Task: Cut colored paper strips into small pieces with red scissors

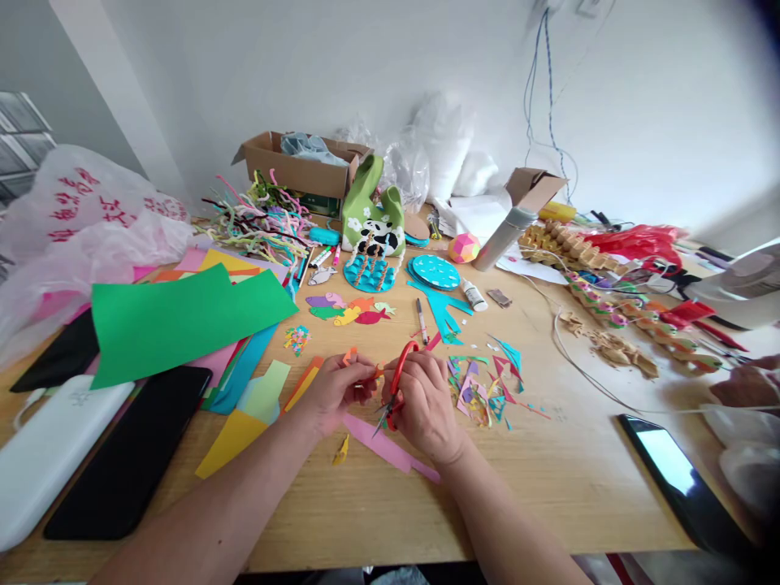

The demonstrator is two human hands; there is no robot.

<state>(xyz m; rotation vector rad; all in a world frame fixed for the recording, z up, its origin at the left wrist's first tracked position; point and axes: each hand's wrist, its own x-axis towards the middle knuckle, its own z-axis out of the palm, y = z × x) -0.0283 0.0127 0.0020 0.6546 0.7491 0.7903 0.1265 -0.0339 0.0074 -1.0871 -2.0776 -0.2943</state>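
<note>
Red-handled scissors point(397, 367) hang in my right hand point(426, 406), their blades pointing down and to the left. My left hand point(341, 390) pinches a small piece of orange paper point(376, 372), and my right fingertips come close to it; whether they touch it I cannot tell. Under and between the hands lies a pink paper strip point(378, 443), with a yellow scrap point(342, 449) beside it. Beyond my hands, several colored paper fish point(350, 310) lie in a group. Paper offcuts point(487, 382) are scattered right of my right hand.
Green sheets point(176, 325), a white power bank point(67, 455) and a black phone point(131, 455) lie left. At the back are pipe cleaners point(262, 215), a cardboard box point(298, 166) and a panda bag point(373, 219). Another person's hand point(747, 382) and a phone point(676, 479) are right.
</note>
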